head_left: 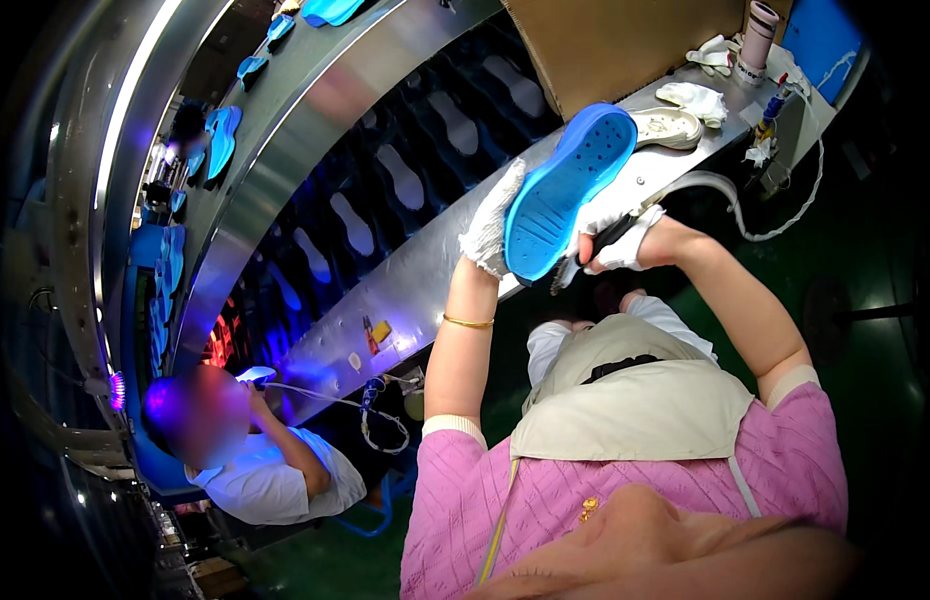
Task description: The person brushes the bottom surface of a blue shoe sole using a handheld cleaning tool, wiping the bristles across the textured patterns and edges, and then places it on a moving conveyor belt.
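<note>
your left hand (494,228) clamps the blue moulded sole (565,205) by its edge; your right hand (627,243) grips a black-handled tool (613,234). a silvery metal bench (412,287) borders green floor (380,560).

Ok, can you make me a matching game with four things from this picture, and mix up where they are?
Things:
1. big blue sole
2. black-handled tool
3. gold bracelet
4. cream shoe

Places:
A. around the left forearm
B. on the metal bench, beyond the sole
C. gripped in the right hand
D. held up by the gloved left hand

Right pairs: 1-D, 2-C, 3-A, 4-B.
</note>
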